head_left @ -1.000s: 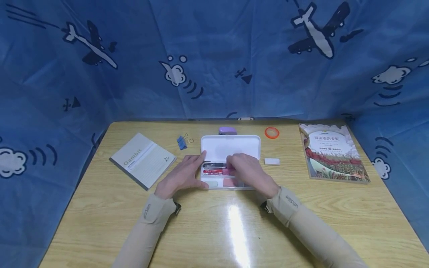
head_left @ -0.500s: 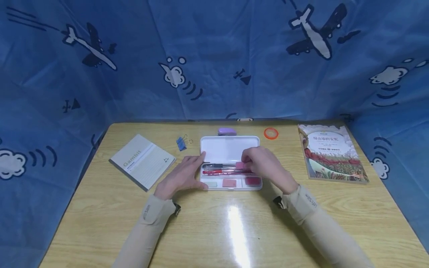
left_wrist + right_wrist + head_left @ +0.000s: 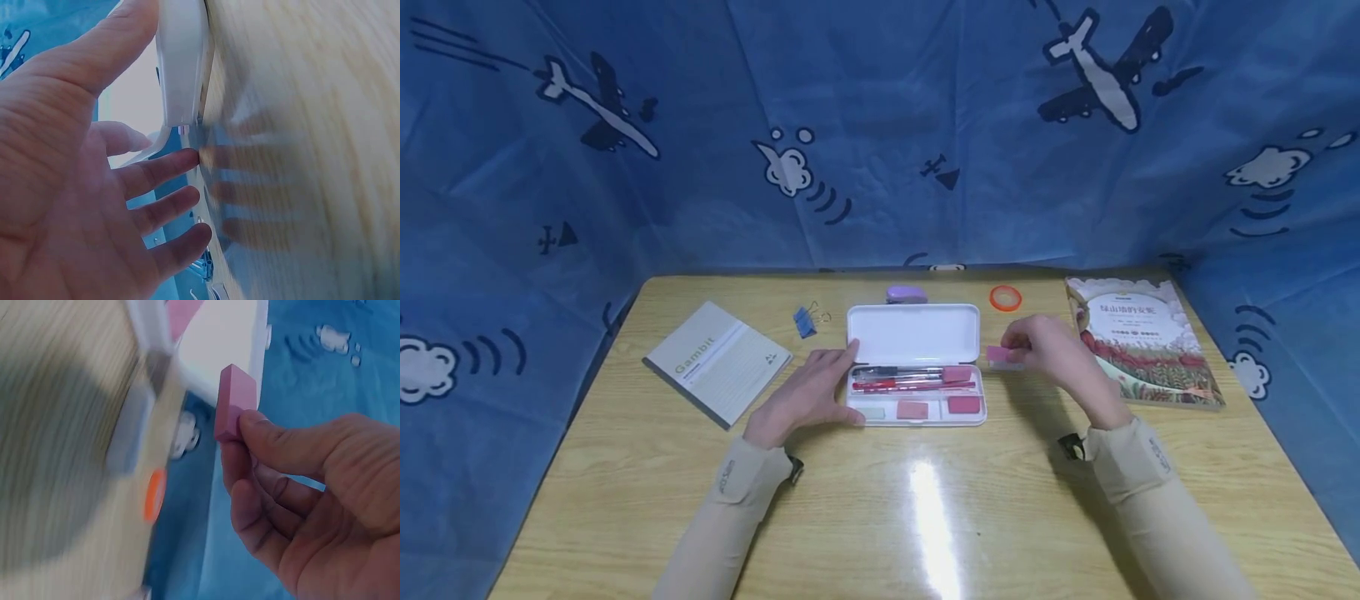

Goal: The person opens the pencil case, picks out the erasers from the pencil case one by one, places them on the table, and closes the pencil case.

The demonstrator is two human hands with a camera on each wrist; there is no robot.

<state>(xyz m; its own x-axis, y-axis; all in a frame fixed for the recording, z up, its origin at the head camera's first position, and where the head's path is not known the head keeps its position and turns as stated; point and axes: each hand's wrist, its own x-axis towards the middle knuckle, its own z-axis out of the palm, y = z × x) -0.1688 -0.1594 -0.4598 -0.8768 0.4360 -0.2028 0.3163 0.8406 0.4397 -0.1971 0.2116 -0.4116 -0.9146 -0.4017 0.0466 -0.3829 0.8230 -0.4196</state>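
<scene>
My right hand [image 3: 1056, 354] pinches a pink eraser [image 3: 237, 403] between thumb and index finger, right of the open white pencil case [image 3: 913, 333]. In the head view the eraser overlaps a white eraser [image 3: 130, 428] lying on the table. My left hand [image 3: 808, 392] rests along the case's left side, thumb at the front corner and index finger near the lid hinge. Its fingers are relaxed and apart. Inside the case, black and red pens [image 3: 887, 385] lie beside a pink eraser [image 3: 957, 374]; the front compartments hold pale green [image 3: 872, 413], salmon [image 3: 912, 410] and deep pink [image 3: 964, 405] erasers.
A notebook [image 3: 718, 362] and blue binder clips [image 3: 806, 322] lie to the left. Behind the case sits a purple object [image 3: 906, 294]; an orange tape roll [image 3: 1005, 298] is right of it. A book [image 3: 1150, 342] lies far right, partly behind my right hand.
My right hand has lifted a pink eraser out of the pen compartment and carried it right, past the case's edge. The left hand has stayed at the case.
</scene>
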